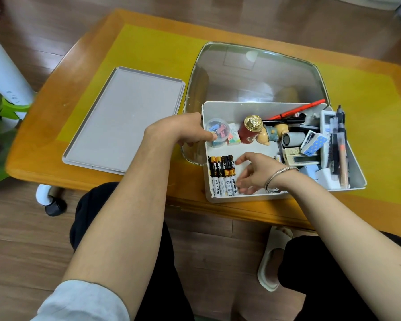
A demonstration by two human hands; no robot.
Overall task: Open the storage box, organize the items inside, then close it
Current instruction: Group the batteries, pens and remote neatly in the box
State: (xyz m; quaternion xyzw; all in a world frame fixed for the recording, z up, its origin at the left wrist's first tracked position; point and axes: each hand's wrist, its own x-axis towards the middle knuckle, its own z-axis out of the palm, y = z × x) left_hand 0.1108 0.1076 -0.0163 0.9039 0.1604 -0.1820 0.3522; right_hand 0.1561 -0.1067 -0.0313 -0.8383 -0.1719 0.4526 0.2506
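We were in the sorting step: the lid (123, 119) already lay off on the table (368, 112), by its left edge, and the box (218, 199) sat open at the near edge, right of centre, its near wall overhanging a little toward us.

Our left hand (183, 129) gripped the box's far-left corner, fingers curled over the rim, with one finger against the clip tub (217, 133); it looked like a steadying hold. Our right hand (252, 172) hovered inside the box just beside the batteries (222, 174), fingers spread and loosely bent, pinching nothing that we could see, though the fingertips were close to the nearest cell.

The batteries stood in a tidy row against the near-left corner. At the far wall sat the clip tub, an eraser (234, 136), a red jar (250, 130) with a gold cap and a small figurine (267, 135). The right side was still a jumble: a remote (326, 128), pens (338, 144), a red pen (296, 110) leaning on the far rim, and small boxes we couldn't identify.

Next, we judged, the right-hand pile needed lining up, then the lid brought back over.
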